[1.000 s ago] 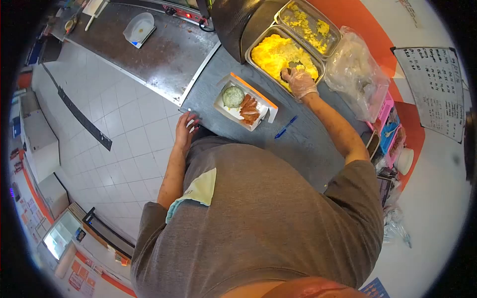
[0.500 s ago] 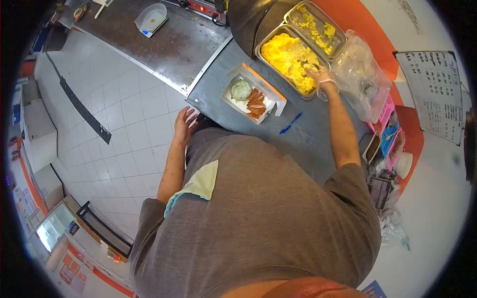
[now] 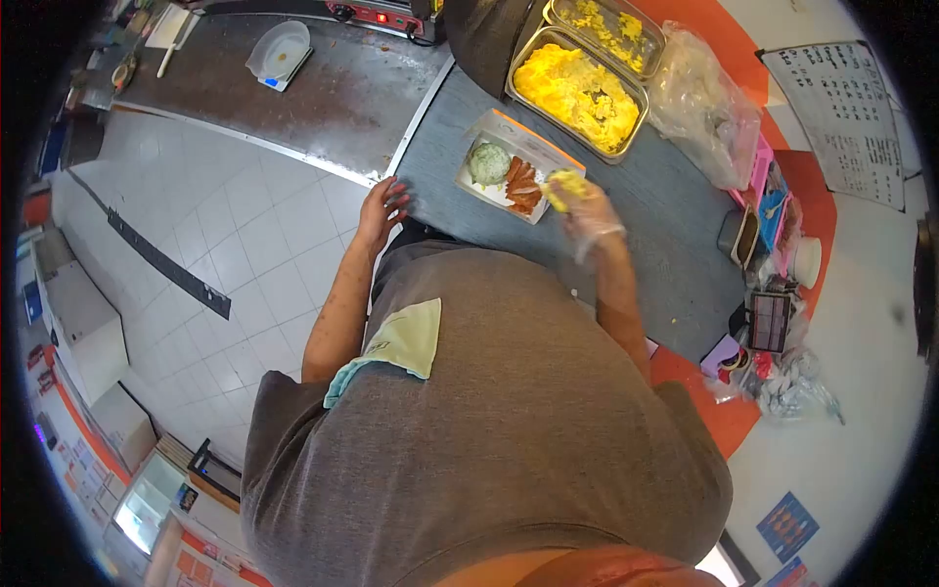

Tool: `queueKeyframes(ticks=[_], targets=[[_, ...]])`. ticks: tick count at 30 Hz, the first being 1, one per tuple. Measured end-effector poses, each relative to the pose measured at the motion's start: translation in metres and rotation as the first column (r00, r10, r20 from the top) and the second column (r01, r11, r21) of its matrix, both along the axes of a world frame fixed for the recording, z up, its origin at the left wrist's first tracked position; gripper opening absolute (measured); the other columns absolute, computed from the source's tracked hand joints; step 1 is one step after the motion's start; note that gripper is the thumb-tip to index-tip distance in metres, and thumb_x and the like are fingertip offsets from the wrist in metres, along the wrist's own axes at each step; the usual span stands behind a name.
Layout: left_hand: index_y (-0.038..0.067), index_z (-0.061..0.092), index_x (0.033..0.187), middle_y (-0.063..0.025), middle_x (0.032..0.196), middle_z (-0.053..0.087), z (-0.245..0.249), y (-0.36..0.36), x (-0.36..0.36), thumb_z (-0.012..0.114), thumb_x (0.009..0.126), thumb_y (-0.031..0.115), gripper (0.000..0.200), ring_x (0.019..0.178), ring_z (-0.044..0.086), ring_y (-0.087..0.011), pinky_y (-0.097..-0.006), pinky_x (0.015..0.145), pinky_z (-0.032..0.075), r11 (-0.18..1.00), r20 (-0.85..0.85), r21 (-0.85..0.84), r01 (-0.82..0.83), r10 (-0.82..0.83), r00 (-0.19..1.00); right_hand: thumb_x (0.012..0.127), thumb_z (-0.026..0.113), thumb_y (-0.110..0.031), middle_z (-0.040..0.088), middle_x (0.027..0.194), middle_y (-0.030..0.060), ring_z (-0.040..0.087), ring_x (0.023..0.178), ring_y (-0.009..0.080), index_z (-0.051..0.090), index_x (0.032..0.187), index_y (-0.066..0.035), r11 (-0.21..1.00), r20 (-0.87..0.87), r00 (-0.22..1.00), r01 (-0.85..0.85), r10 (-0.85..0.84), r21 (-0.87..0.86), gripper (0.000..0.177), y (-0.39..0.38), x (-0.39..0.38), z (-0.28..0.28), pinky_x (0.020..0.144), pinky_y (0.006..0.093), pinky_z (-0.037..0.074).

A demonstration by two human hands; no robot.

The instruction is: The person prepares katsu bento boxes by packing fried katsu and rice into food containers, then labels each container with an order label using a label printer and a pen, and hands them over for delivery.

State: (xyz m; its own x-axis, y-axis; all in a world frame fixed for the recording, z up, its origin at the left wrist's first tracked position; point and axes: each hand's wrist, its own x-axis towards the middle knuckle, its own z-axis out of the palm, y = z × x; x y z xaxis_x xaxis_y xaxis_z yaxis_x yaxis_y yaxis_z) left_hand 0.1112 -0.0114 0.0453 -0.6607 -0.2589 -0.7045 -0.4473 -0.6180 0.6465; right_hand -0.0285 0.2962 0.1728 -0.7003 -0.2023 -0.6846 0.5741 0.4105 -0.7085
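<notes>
My right hand (image 3: pixel 593 213), in a clear plastic glove, is closed round a clump of scrambled egg (image 3: pixel 563 187). It hovers by the right end of an opened paper food box (image 3: pixel 544 147). Inside the box are a round mound of herb-flecked rice (image 3: pixel 488 163) and sliced browned meat (image 3: pixel 523 187). Beyond the box sits a metal pan (image 3: pixel 627 148) filled with more scrambled egg (image 3: pixel 572 88). My left hand (image 3: pixel 382 212) is bare and holds nothing, its fingers apart at the near left corner of the grey table.
A second metal pan (image 3: pixel 653 61) with some egg bits adjoins the first. A clear plastic bag (image 3: pixel 702 103) lies to their right. On the dark counter at left are a scale with a clear container (image 3: pixel 281 55) and a red-panelled appliance (image 3: pixel 383 17).
My right hand has come from the egg pan toward me and left to the food box, bringing a clump of scrambled egg. My left hand stays near the table corner.
</notes>
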Motion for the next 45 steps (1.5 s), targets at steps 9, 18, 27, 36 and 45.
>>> queueKeyframes(ticks=[9, 18, 27, 36, 45], targets=[[0.012, 0.045, 0.123, -0.0067, 0.12, 0.053, -0.004, -0.036, 0.0, 0.051, 0.087, 0.04, 0.046, 0.098, 0.054, -0.0172, -0.0328, 0.079, 0.043, 0.992, 0.041, 0.032, 0.12, -0.121, 0.992, 0.083, 0.052, -0.008, 0.043, 0.12, 0.0268, 0.063, 0.078, 0.0296, 0.031, 0.136, -0.003, 0.85, -0.717, 0.659, 0.225, 0.227, 0.476, 0.057, -0.063, 0.035, -0.096, 0.072, 0.0383, 0.052], [0.012, 0.046, 0.124, -0.0064, 0.122, 0.052, -0.011, -0.071, 0.004, 0.05, 0.087, 0.043, 0.048, 0.104, 0.051, -0.019, -0.0355, 0.086, 0.039, 0.989, 0.022, 0.038, 0.14, -0.141, 0.99, 0.088, 0.044, -0.016, 0.057, 0.098, 0.0332, 0.057, 0.096, 0.0429, 0.039, 0.119, 0.004, 0.831, -0.435, 0.9, 0.258, -0.022, 0.492, 0.037, -0.068, 0.029, -0.065, 0.08, 0.0471, 0.045], [0.014, 0.04, 0.134, -0.0015, 0.126, 0.052, 0.005, -0.031, -0.027, 0.05, 0.09, 0.041, 0.053, 0.109, 0.049, -0.0151, -0.0318, 0.086, 0.04, 0.873, -0.073, -0.08, 0.481, -0.487, 0.871, 0.084, 0.049, -0.021, 0.06, 0.102, 0.0289, 0.057, 0.097, 0.0452, 0.05, 0.111, 0.005, 0.788, -0.541, 0.759, 0.061, 0.362, 0.613, 0.037, -0.068, 0.009, -0.091, 0.083, 0.0457, 0.046], [0.009, 0.034, 0.139, -0.0084, 0.128, 0.048, 0.005, 0.029, -0.054, 0.054, 0.086, 0.047, 0.068, 0.115, 0.046, -0.0176, -0.0333, 0.088, 0.04, 0.73, -0.086, -0.161, 0.664, -0.681, 0.727, 0.071, 0.07, -0.007, 0.062, 0.089, 0.0246, 0.066, 0.071, 0.0294, 0.04, 0.111, 0.005, 0.837, -0.231, 0.95, -0.054, 0.211, 0.545, 0.052, -0.083, 0.011, -0.026, 0.049, 0.037, 0.051], [0.005, 0.035, 0.137, -0.0123, 0.124, 0.051, 0.016, 0.047, -0.05, 0.055, 0.085, 0.047, 0.07, 0.105, 0.051, -0.022, -0.0307, 0.082, 0.042, 0.756, 0.006, -0.273, 0.595, -0.617, 0.787, 0.089, 0.046, -0.012, 0.065, 0.077, 0.0158, 0.065, 0.065, 0.0256, 0.036, 0.126, -0.005, 0.879, -0.327, 0.902, -0.107, 0.282, 0.464, 0.039, -0.058, 0.019, -0.013, 0.053, 0.035, 0.053]])
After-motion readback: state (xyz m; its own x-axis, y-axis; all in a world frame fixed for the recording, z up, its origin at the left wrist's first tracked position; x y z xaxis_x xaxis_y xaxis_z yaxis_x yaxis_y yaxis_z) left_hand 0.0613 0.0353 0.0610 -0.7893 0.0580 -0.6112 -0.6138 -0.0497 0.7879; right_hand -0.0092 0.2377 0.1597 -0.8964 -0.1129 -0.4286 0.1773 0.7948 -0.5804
